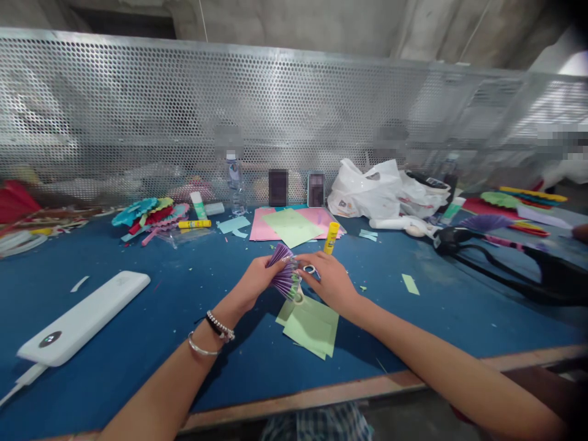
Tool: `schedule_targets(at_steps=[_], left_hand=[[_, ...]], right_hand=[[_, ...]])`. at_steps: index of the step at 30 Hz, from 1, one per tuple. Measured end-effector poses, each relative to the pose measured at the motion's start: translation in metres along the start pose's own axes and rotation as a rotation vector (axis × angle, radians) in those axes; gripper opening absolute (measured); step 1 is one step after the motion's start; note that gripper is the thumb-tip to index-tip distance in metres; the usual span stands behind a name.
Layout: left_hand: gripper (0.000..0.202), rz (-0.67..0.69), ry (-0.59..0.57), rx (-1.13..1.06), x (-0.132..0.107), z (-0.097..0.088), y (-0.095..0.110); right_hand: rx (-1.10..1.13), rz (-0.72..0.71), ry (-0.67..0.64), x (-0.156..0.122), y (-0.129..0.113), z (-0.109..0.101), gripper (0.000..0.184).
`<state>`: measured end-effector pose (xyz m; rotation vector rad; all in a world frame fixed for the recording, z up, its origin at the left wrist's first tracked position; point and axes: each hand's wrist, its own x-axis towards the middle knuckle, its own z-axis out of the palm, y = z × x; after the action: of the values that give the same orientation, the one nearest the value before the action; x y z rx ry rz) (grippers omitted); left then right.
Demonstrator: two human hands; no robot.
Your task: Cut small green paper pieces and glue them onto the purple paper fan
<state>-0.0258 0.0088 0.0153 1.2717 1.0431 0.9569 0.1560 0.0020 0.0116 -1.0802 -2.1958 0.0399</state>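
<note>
My left hand (253, 283) grips a pleated purple paper fan (283, 273) above the blue table (138, 343). My right hand (329, 280) holds small scissors (307, 269) with pale handles against the fan's right edge. Light green paper sheets (311, 326) lie on the table right under both hands. A yellow glue stick (331, 237) stands upright just behind my right hand.
A white power bank (82, 320) with a cable lies at the left. Pink and green sheets (294, 225), finished coloured fans (147, 215), a water bottle (235, 184) and a white plastic bag (367, 188) line the back by the perforated metal screen. A black bag strap (500, 263) lies at the right.
</note>
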Motion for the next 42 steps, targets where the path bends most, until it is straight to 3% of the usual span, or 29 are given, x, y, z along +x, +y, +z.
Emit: schedule_targets(at_steps=[9,15,18,24,31,42], left_hand=[[0.045,-0.039,0.024,-0.107,0.0008,0.0017,-0.0018],[0.047,0.152,0.194,0.280,0.0020,0.0024,0.0019],[0.047,0.230,0.200,0.411,-0.0001,0.0040,0.0038],[0.049,0.248,0.167,0.494,-0.0031,0.0057,0.0043],[0.049,0.299,0.210,0.636,-0.0035,0.0064,0.0049],[0.048,0.307,0.208,0.664,-0.0060,0.0071,0.0066]], right_hand=[[0.018,-0.009,0.038,-0.0002,-0.0007,-0.0016,0.026],[-0.011,-0.025,0.083,0.0007,-0.0027,-0.0027,0.022],[-0.044,-0.037,0.103,0.0019,-0.0005,-0.0041,0.019],[-0.119,-0.102,0.136,0.0036,0.0042,-0.0083,0.018],[-0.179,-0.149,0.111,0.0035,0.0061,-0.0076,0.019],[-0.255,-0.177,0.127,0.0037,0.0043,-0.0075,0.019]])
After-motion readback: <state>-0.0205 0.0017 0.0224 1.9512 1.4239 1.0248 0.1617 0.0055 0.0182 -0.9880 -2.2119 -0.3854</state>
